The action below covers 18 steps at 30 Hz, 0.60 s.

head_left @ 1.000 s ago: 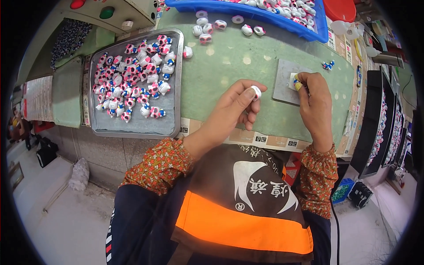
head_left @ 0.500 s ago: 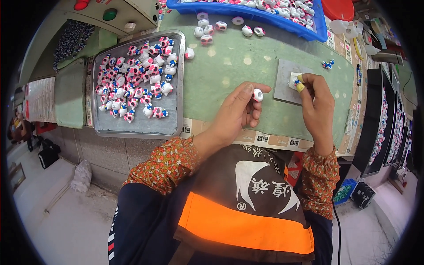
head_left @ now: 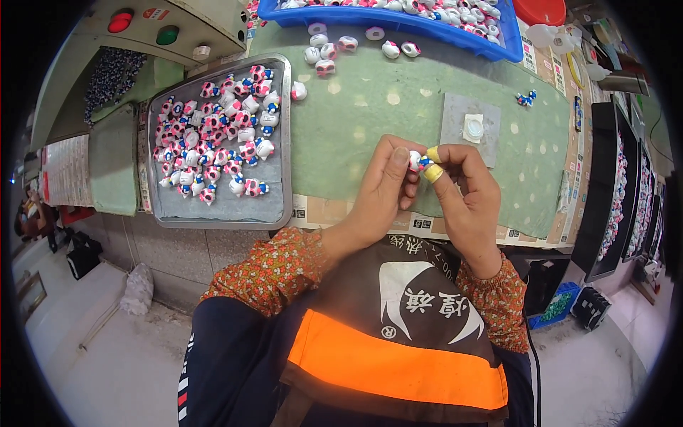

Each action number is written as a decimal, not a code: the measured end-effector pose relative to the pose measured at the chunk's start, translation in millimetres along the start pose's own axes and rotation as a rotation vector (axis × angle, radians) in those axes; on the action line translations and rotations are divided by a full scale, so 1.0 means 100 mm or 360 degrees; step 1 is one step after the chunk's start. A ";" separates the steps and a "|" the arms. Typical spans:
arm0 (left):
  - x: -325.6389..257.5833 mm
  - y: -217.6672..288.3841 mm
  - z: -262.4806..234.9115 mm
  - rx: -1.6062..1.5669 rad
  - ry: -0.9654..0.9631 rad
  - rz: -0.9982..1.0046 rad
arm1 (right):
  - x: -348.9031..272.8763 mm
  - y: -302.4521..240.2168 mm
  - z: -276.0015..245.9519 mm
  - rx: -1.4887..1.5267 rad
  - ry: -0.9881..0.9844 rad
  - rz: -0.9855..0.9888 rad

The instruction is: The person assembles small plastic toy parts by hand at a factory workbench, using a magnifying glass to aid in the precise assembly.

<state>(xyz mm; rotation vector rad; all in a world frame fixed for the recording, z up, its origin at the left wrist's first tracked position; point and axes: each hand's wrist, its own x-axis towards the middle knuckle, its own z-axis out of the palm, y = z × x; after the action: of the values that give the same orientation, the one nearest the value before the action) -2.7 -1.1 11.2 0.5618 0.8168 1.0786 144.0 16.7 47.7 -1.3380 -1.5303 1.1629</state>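
Left hand (head_left: 379, 191) and right hand (head_left: 467, 198) meet, each closed in a pinch, above a green mat (head_left: 348, 142). Leftward sits a metal tray (head_left: 287, 142) of figurines (head_left: 212, 173); beyond, a blue bin (head_left: 455, 39); rightward, a grey plate (head_left: 454, 108) bearing a white pad (head_left: 473, 128). Between the fingertips, the left grips a white head (head_left: 414, 159), the right its smaller blue body (head_left: 425, 162).

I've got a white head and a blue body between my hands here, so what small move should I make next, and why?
Probably press the blue body gently into the white head: your left hand holds the head, your right hand has the body up against it, and figures in the tray show both joined.
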 end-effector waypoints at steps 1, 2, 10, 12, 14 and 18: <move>-0.01 -0.01 0.01 0.0079 0.0027 0.0025 | -0.01 0.00 0.02 0.0000 -0.0002 0.0004; -0.02 -0.03 0.01 0.0160 0.0058 0.0051 | -0.03 -0.01 0.04 -0.0034 0.0014 -0.0011; 0.00 -0.20 -0.05 0.0500 0.0145 0.0479 | -0.12 0.17 0.18 0.0233 -0.0050 -0.0125; 0.00 -0.20 -0.04 0.0600 0.0155 0.0542 | -0.14 0.19 0.23 0.0317 0.0002 -0.0165; 0.02 -0.20 -0.02 0.0664 0.0193 0.0649 | -0.15 0.21 0.25 0.0290 0.0021 -0.0199; 0.02 -0.20 -0.01 0.0667 0.0159 0.0592 | -0.15 0.28 0.26 0.0295 0.0052 -0.0248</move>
<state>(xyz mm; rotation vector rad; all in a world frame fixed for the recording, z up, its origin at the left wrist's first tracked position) 7.8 -6.9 -4.4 1.0502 1.0625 1.2881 128.8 -0.8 13.8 -1.0904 -1.4381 1.1486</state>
